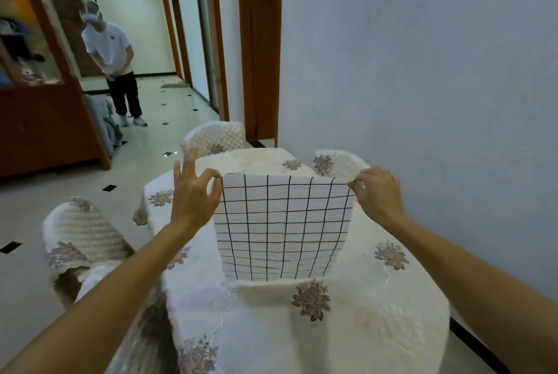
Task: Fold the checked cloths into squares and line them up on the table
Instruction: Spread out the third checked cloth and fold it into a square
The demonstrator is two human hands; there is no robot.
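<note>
Checked cloth (pixel 283 228) held up in the air over the middle of the table (pixel 392 328), hanging as a flat sheet that faces the wearer. Left hand (pixel 193 192) pinches the upper left corner between thumb and forefinger, other fingers (pixel 188 159) spread upward; right hand (pixel 377 192) pinches the upper right corner, fingers curled close. Top edge runs roughly level, side to side across the table; the sheet looks a little wider than tall, so the long axis likely lies along that top edge. Lower edge hangs near the tablecloth, behind a raised fold of it (pixel 271 286); whether they touch, cannot tell. Risks: pinches are light, so a corner may slip; uneven lowering would skew the fold; the hem could catch on that ridge.
</note>
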